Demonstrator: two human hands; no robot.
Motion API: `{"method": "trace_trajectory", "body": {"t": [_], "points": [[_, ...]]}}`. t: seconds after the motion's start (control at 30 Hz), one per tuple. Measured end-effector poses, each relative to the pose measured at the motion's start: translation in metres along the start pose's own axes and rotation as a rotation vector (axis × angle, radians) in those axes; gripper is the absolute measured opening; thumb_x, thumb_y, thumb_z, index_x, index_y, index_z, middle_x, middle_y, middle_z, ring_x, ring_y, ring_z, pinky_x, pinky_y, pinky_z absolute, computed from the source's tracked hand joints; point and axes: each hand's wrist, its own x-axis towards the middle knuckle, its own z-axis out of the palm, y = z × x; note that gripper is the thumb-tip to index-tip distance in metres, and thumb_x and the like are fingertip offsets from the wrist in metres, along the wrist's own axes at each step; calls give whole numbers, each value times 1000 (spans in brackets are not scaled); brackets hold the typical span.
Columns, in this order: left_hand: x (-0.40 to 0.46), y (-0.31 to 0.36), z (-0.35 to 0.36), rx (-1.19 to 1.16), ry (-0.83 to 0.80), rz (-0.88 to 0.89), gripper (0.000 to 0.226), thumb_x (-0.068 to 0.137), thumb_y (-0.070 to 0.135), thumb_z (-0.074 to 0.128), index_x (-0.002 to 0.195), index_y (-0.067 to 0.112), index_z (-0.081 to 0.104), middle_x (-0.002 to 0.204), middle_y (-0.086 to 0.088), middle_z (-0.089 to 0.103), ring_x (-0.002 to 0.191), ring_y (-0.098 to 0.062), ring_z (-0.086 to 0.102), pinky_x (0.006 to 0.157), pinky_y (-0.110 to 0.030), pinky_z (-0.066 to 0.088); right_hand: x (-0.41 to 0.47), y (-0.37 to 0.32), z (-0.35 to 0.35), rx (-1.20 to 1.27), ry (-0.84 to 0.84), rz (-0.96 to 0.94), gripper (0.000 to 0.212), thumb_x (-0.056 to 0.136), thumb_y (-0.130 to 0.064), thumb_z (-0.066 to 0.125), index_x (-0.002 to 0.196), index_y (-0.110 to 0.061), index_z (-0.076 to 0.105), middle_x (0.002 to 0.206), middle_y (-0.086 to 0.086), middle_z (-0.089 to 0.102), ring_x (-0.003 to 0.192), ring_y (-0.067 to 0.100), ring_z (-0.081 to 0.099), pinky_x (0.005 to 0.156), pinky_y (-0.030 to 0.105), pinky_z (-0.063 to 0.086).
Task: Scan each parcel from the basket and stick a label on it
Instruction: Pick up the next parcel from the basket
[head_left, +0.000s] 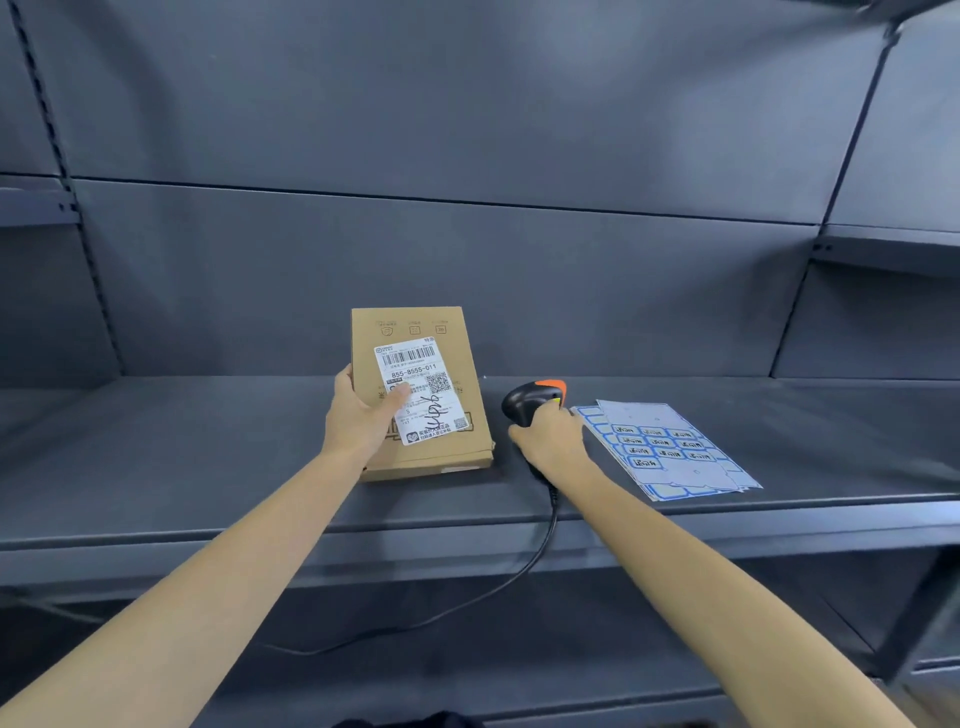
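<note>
Two bare forearms reach forward from the bottom of the view toward a dark grey metal shelf (208, 457). On the left, the left hand (358, 415) grips a flat brown cardboard parcel (447, 457) by its left edge, thumb lying across the white shipping label (423, 389) on its face; the parcel is tilted up, its lower end touching or just above the shelf. On the right, the right hand (550, 436) is curled around the handle of a black barcode scanner (530, 400) with an orange top, whose cable (540, 551) trails off the shelf's front edge. Just beside that hand lie several overlapping sheets of blue-bordered stickers (670, 447), some with handwriting. No basket is in view. The step in hand appears to be picking up the scanner to read the parcel. To do it well, the thumb should probably slide off the printed label so no code is covered, the parcel should be held steady and facing the scanner, and the scanner's window aimed squarely at the barcode near the label's top.
</note>
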Motion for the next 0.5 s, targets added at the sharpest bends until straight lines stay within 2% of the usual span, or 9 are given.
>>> {"method": "trace_trajectory", "body": {"t": [0.03, 0.07, 0.1, 0.17, 0.23, 0.33, 0.4, 0.43, 0.5], "points": [[2, 1, 0, 20, -2, -14, 67, 88, 30, 68, 143, 18, 32, 132, 4, 55, 110, -13, 52, 93, -30, 40, 2, 0, 1, -36, -19, -10, 27, 91, -29, 53, 82, -4, 51, 93, 12, 51, 110, 35, 46, 84, 33, 31], [3, 2, 1, 40, -4, -31, 67, 88, 31, 68, 142, 17, 32, 132, 3, 56, 108, -13, 52, 91, -30, 39, 3, -1, 0, -63, -52, -7, 34, 95, -33, 49, 99, 0, 55, 107, 16, 54, 115, 36, 45, 92, 35, 30], [5, 2, 1, 64, -6, -46, 66, 88, 32, 68, 142, 16, 33, 132, 2, 56, 107, -14, 51, 90, -30, 39, 4, -1, -3, -82, -80, 5, 45, 97, -38, 43, 113, 3, 55, 118, 19, 54, 119, 36, 43, 99, 37, 27], [8, 1, 1, 118, -16, -72, 64, 88, 34, 68, 140, 15, 35, 132, 1, 55, 111, -17, 52, 88, -30, 38, 7, 3, -13, -62, -123, 79, 55, 100, -42, 30, 126, 1, 52, 130, 21, 53, 125, 36, 41, 106, 40, 24], [10, 1, 2, 157, -25, -90, 61, 87, 35, 68, 137, 13, 39, 129, 0, 56, 115, -20, 52, 87, -31, 38, 13, 15, -32, -47, -136, 141, 56, 101, -41, 24, 132, -4, 49, 133, 17, 53, 127, 34, 42, 107, 39, 26], [18, -3, 0, 191, -57, -111, 54, 86, 36, 69, 130, 13, 47, 124, 2, 58, 111, -20, 54, 86, -31, 40, 20, 49, -69, -181, -138, 251, 43, 99, -28, 28, 132, -8, 50, 113, 12, 60, 117, 31, 47, 95, 34, 29], [22, -5, -1, 225, -104, -135, 51, 85, 39, 70, 125, 13, 54, 122, 0, 63, 105, -20, 57, 84, -31, 43, 26, 76, -95, -325, -166, 351, 39, 95, -23, 35, 129, -12, 50, 125, 11, 56, 122, 30, 45, 97, 35, 30], [23, -7, -1, 250, -122, -156, 49, 84, 40, 69, 123, 13, 57, 119, -2, 65, 104, -21, 59, 84, -32, 45, 30, 90, -106, -399, -199, 410, 42, 93, -26, 40, 132, -14, 47, 133, 9, 52, 125, 30, 44, 101, 37, 30], [24, -7, 0, 302, -144, -193, 43, 87, 37, 67, 119, 9, 62, 115, -7, 67, 105, -25, 61, 85, -34, 46, 37, 114, -121, -528, -313, 463, 49, 89, -37, 51, 132, -12, 48, 132, 7, 51, 120, 29, 48, 101, 37, 36]]}}
